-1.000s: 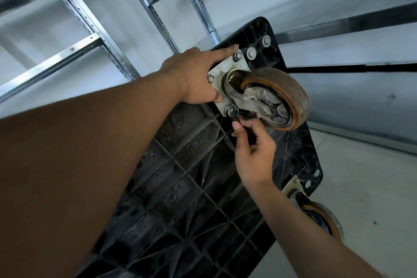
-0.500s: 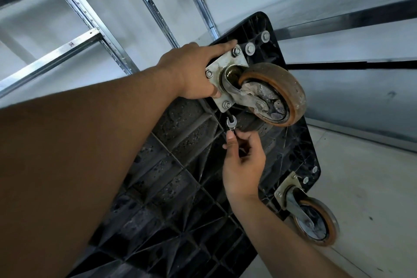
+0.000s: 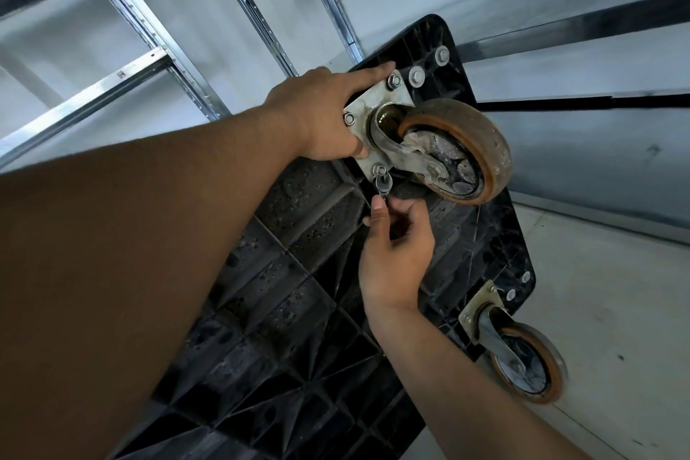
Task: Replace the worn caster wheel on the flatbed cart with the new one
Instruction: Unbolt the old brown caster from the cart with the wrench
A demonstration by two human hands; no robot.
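Upended flatbed cart [image 3: 298,310] mid-frame, worn caster wheel [image 3: 459,149] bolted at upper right. Left hand [image 3: 325,116] flat, bracing mounting plate [image 3: 377,105]. Right hand [image 3: 395,254] pinching small wrench [image 3: 382,185] against lowest nut [image 3: 379,170]. Unbolting, apparently; next, seating squarely and turning.

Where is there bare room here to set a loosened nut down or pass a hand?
Bare floor right of the cart, between the lower caster and the wall, is free. Crowded: the mounting plate, with the left hand pressing it, the right hand pinching the wrench below it, the worn wheel beside.
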